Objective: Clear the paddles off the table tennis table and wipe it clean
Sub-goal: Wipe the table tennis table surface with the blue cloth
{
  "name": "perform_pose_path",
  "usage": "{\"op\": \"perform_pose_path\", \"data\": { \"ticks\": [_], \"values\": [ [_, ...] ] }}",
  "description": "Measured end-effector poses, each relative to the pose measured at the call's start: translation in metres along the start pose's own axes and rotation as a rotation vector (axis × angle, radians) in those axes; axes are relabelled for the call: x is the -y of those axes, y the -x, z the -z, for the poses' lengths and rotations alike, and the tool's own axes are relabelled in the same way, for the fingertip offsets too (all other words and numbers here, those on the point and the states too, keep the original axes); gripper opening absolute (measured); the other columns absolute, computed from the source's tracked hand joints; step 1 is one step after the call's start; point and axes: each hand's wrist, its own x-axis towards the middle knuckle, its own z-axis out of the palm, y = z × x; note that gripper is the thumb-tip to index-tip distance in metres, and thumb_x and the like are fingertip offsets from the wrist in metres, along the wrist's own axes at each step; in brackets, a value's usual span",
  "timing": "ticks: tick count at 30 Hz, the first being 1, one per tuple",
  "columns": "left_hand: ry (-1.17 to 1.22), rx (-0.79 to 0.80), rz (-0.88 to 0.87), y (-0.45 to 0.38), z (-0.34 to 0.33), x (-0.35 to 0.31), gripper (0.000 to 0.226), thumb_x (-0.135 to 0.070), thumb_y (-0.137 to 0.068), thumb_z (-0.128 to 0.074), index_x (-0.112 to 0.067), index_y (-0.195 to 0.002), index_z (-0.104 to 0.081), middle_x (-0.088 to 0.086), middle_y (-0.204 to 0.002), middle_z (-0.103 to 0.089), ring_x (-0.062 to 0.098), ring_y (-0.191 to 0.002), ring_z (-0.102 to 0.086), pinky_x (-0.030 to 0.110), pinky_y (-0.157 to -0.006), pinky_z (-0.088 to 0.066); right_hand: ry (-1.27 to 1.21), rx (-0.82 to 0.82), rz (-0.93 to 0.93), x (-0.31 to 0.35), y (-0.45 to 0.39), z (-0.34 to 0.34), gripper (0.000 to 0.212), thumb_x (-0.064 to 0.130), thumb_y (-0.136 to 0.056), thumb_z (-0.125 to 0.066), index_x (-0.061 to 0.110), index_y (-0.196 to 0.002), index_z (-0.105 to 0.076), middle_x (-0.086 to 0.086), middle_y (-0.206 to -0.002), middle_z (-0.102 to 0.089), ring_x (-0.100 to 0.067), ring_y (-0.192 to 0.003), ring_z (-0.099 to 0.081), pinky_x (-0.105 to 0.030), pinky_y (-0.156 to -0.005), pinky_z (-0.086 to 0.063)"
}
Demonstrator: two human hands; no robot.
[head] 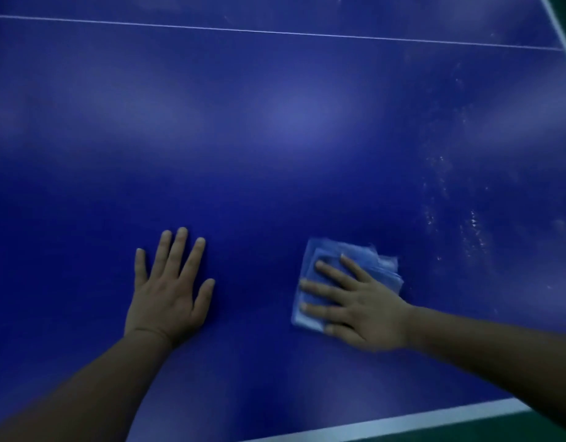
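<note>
- The step in hand looks to be the wiping: no paddles show anywhere in the frame, so the clearing part seems done, at least on this stretch of the table tennis table [275,138].
- The right hand [364,307], at lower right of centre, lies flat with straight, spread fingers pressing a folded pale blue cloth [345,272] onto the surface; it grips nothing, only pushes down.
- The left hand [170,291], at lower left of centre, rests palm-down on the bare blue top, fingers straight and slightly apart, holding nothing; it likely serves as a brace.
- To wipe well, I would keep the palm flat so the whole cloth stays in contact, and work in overlapping strokes toward the right side of the frame.
- White specks and smears [460,218] sit at the right of the frame, just beyond the cloth, so that patch probably needs attention next.
- The cloth could bunch up under sideways pressure; even finger pressure should prevent that.
- A thin white centre line [275,32] crosses the top of the frame, and a broader white edge line [403,419] runs along the lower right.
- Beyond that edge a strip of dark green floor [466,432] shows; the light is dim, with soft glare patches on the table.
</note>
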Motion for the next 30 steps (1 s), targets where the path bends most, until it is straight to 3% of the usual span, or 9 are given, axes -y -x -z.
{"op": "perform_pose_path", "data": {
  "ticks": [3, 6, 9, 13, 17, 19, 25, 27, 30],
  "values": [
    [0.006, -0.004, -0.003, 0.000, -0.001, 0.000, 0.071, -0.056, -0.097, -0.024, -0.021, -0.159, -0.017, 0.006, -0.167, -0.007, 0.025, -0.154, 0.000, 0.058, -0.120, 0.000, 0.020, 0.005, 0.012, -0.051, -0.004, 0.005, 0.051, 0.052, -0.102, -0.036, 0.038, -0.151, -0.035, 0.003, -0.162, -0.026, -0.032, -0.152, -0.014, -0.058, -0.120, -0.008],
    [0.012, -0.001, -0.007, -0.001, 0.002, 0.000, 0.072, -0.056, -0.096, -0.024, -0.021, -0.159, -0.018, 0.007, -0.167, -0.009, 0.025, -0.154, 0.001, 0.056, -0.121, 0.004, -0.059, -0.079, -0.529, -0.118, -0.043, 0.017, 0.058, 0.057, -0.099, -0.023, 0.038, -0.153, -0.021, 0.000, -0.164, -0.023, -0.033, -0.152, -0.014, -0.056, -0.118, -0.003],
    [0.019, 0.004, -0.002, -0.001, 0.003, -0.002, 0.072, -0.057, -0.096, -0.021, -0.021, -0.159, -0.018, 0.007, -0.167, -0.008, 0.025, -0.154, 0.002, 0.052, -0.121, 0.010, -0.161, -0.118, -0.938, -0.114, -0.060, 0.022, 0.063, 0.059, -0.096, -0.013, 0.040, -0.156, -0.014, 0.007, -0.166, -0.010, -0.025, -0.153, 0.000, -0.053, -0.120, 0.005],
    [0.026, 0.027, 0.008, 0.000, 0.006, -0.002, 0.073, -0.058, -0.097, -0.016, -0.022, -0.160, -0.011, 0.004, -0.168, 0.000, 0.021, -0.154, 0.012, 0.051, -0.120, 0.014, -0.087, -0.153, -0.686, 0.015, -0.003, -0.009, 0.054, 0.051, -0.100, -0.033, 0.034, -0.151, -0.037, -0.002, -0.161, -0.031, -0.037, -0.150, -0.020, -0.064, -0.116, -0.015],
    [0.048, 0.046, 0.013, 0.000, 0.008, -0.004, 0.073, -0.059, -0.096, -0.011, -0.024, -0.160, -0.005, 0.002, -0.167, 0.007, 0.020, -0.152, 0.017, 0.053, -0.120, 0.014, -0.047, 0.001, -0.311, 0.082, 0.091, -0.022, 0.053, 0.053, -0.104, -0.031, 0.037, -0.155, -0.027, 0.002, -0.165, -0.018, -0.034, -0.151, -0.015, -0.061, -0.116, -0.016],
    [0.057, 0.050, 0.016, -0.001, 0.008, -0.003, 0.074, -0.060, -0.095, -0.008, -0.025, -0.160, -0.002, 0.002, -0.167, 0.010, 0.020, -0.152, 0.020, 0.054, -0.120, 0.014, -0.037, 0.010, -0.448, 0.052, 0.090, -0.024, 0.054, 0.056, -0.105, -0.023, 0.039, -0.156, -0.020, 0.001, -0.165, -0.016, -0.033, -0.151, -0.015, -0.062, -0.114, -0.018],
    [0.057, 0.051, 0.009, -0.001, 0.008, -0.005, 0.075, -0.061, -0.093, -0.006, -0.026, -0.159, 0.001, 0.001, -0.167, 0.012, 0.020, -0.151, 0.021, 0.054, -0.120, 0.014, -0.324, -0.194, -1.496, 0.008, -0.003, -0.002, 0.056, 0.052, -0.104, -0.023, 0.039, -0.157, -0.012, 0.009, -0.167, -0.002, -0.026, -0.153, 0.005, -0.057, -0.120, 0.004],
    [0.059, 0.049, 0.012, 0.000, 0.007, -0.005, 0.074, -0.061, -0.094, -0.007, -0.026, -0.159, 0.001, 0.001, -0.167, 0.012, 0.020, -0.151, 0.021, 0.054, -0.119, 0.015, -0.249, -0.253, -1.517, 0.055, -0.038, -0.007, 0.056, 0.052, -0.103, -0.025, 0.037, -0.156, -0.020, 0.005, -0.167, -0.009, -0.030, -0.153, -0.002, -0.060, -0.120, 0.000],
    [0.057, 0.050, 0.015, 0.000, 0.007, -0.005, 0.069, -0.056, -0.100, -0.015, -0.025, -0.160, -0.001, 0.002, -0.167, 0.011, 0.021, -0.151, 0.020, 0.056, -0.120, 0.013, -0.201, -0.240, -1.099, 0.166, -0.052, -0.019, 0.052, 0.051, -0.103, -0.029, 0.036, -0.153, -0.033, 0.004, -0.164, -0.022, -0.031, -0.153, -0.010, -0.061, -0.120, -0.007]
  ]
}}
